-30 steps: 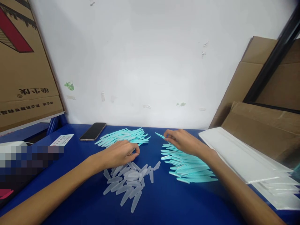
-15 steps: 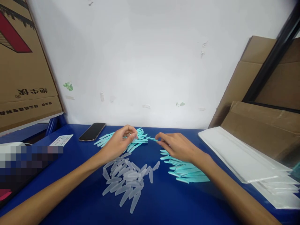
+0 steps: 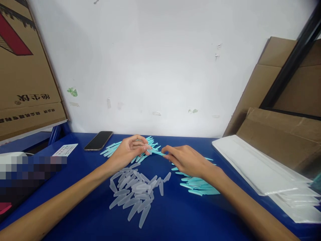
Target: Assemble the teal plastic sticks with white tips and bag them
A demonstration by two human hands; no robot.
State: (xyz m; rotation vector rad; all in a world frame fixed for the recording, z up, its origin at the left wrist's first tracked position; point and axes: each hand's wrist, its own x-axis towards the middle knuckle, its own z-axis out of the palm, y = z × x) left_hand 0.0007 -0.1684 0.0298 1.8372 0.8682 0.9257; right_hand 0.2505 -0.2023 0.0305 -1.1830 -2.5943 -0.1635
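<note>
My left hand pinches the left end of a thin turquoise stick, where a small clear piece seems to show at its fingertips. The fingers of my right hand are closed on the other end of that stick. Behind and beside my left hand lies a fanned pile of turquoise sticks. A second turquoise pile lies partly hidden under my right hand and forearm. Nearer me, between the arms, translucent frosted caps are scattered loosely on the blue table.
A phone and a printed card lie at the left. White plastic sleeves are stacked at the right. Cardboard leans behind them, and a large carton stands at the left. The wall closes the back.
My right hand has moved slightly left, bringing the stick up to my left fingertips. My left fingers have shifted a little to the right and now grip it.
</note>
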